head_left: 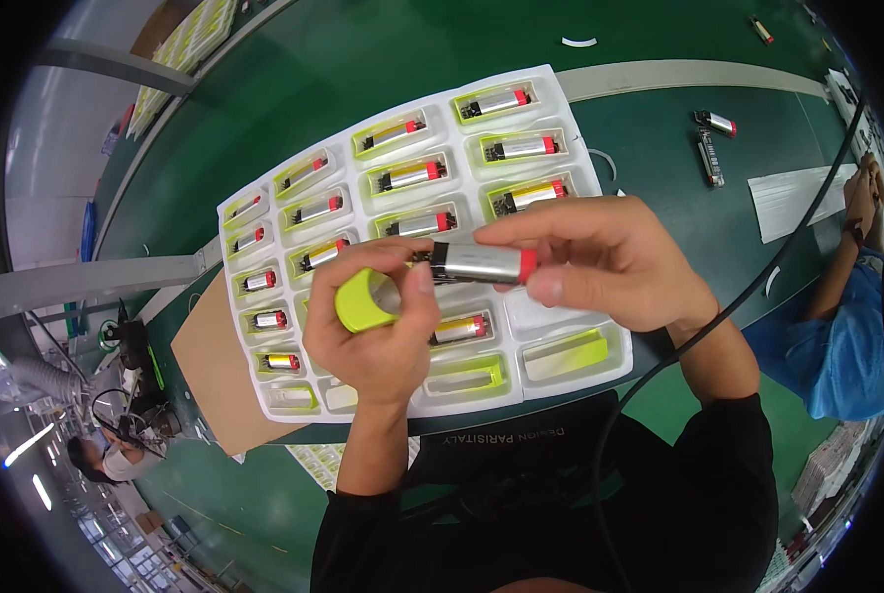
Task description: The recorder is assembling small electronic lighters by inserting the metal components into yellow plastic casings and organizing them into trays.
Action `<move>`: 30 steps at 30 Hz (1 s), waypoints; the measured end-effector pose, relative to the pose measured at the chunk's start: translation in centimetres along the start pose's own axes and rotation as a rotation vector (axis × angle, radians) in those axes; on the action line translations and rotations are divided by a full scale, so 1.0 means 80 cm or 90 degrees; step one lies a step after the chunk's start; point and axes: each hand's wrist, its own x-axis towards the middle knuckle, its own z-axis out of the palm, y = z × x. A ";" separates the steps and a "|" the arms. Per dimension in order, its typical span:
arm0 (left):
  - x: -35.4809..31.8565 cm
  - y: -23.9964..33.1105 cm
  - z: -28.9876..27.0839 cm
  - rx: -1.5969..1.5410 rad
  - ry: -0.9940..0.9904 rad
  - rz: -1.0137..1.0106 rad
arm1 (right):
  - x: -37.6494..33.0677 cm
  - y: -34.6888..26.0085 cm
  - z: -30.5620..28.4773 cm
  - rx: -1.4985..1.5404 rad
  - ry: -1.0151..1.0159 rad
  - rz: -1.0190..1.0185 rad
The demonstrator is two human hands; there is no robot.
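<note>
Head view: left hand (368, 346) curls around a green shell (365, 302), right hand (615, 262) pinches a silver battery (484, 262) — tray (521, 397) mostly holds batteries (503, 101), but shells (588, 350) at lower centre lack them.

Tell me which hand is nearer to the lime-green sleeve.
Left. The left hand has the lime-green sleeve in its grip; the right hand is apart from it, farther to the right, by the red end of the silver cell.
</note>
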 end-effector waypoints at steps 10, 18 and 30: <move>-0.002 -0.004 -0.003 -0.066 0.031 -0.091 | 0.000 0.004 -0.001 -0.219 0.045 -0.178; -0.003 0.007 -0.003 -0.130 0.025 -0.094 | -0.002 0.005 0.000 -0.145 0.030 -0.155; -0.005 0.000 -0.004 -0.181 -0.025 -0.009 | -0.002 0.017 0.019 -0.046 0.089 -0.171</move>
